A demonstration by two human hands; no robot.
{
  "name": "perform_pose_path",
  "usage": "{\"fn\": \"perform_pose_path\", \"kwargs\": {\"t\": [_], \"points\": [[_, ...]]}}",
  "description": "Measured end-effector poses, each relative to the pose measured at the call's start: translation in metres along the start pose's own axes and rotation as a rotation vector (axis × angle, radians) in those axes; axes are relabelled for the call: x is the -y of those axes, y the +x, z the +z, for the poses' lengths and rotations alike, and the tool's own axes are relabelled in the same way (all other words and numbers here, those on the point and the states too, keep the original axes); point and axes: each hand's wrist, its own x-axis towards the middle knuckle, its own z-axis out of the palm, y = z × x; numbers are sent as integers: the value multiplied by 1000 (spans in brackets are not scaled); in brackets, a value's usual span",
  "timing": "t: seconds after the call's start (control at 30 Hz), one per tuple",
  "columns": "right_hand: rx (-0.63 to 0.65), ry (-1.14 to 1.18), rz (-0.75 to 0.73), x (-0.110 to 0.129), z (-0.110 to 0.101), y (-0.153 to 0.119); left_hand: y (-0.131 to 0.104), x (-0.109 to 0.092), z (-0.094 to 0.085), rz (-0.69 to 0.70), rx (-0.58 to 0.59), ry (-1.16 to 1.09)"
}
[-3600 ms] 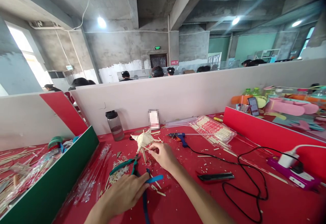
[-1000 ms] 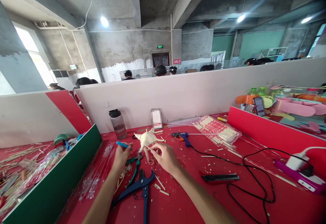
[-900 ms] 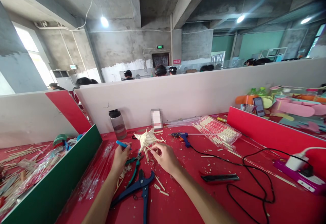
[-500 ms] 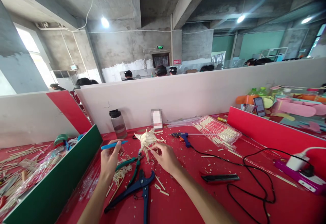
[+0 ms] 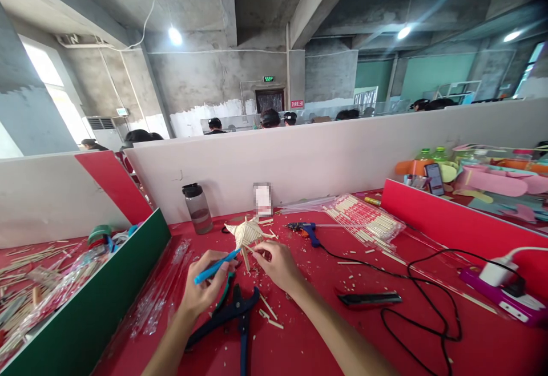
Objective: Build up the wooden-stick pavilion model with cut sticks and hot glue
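Note:
A small model of pale wooden sticks (image 5: 248,232), with a ribbed roof and pointed corners, stands on the red table. My left hand (image 5: 204,284) is closed on a blue pen (image 5: 216,267), whose tip reaches the model's lower left side. On the model's right, my right hand (image 5: 274,262) pinches a thin wooden stick (image 5: 250,249) close to its legs. The fingertips of my right hand partly hide that stick. Green-handled pliers (image 5: 226,291) lie partly behind my left hand, and a dark blue cutter (image 5: 240,310) lies nearer to me.
A blue glue gun (image 5: 306,229) with a black cable lies right of the model, near bagged sticks (image 5: 368,219). Nearer are a box knife (image 5: 369,298) and a purple power strip (image 5: 505,296). A bottle (image 5: 198,209) stands by the white partition (image 5: 257,156); a green divider (image 5: 94,296) is left.
My left hand has moved right and turned, bringing the blue pen's tip to the model and covering part of the pliers. My right hand is nearly unmoved.

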Motion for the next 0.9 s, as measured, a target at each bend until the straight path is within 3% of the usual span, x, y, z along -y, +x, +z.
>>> {"fn": "perform_pose_path", "kwargs": {"t": [0.17,0.33,0.9], "points": [[-6,-2,-10,-1,1,1,-4,13,8,256,66,198],[-1,4,-14,0,-1,0,0,14,12,368,25,351],[5,-3,-28,0,-2,0,2,13,19,388,-10,461]]}}
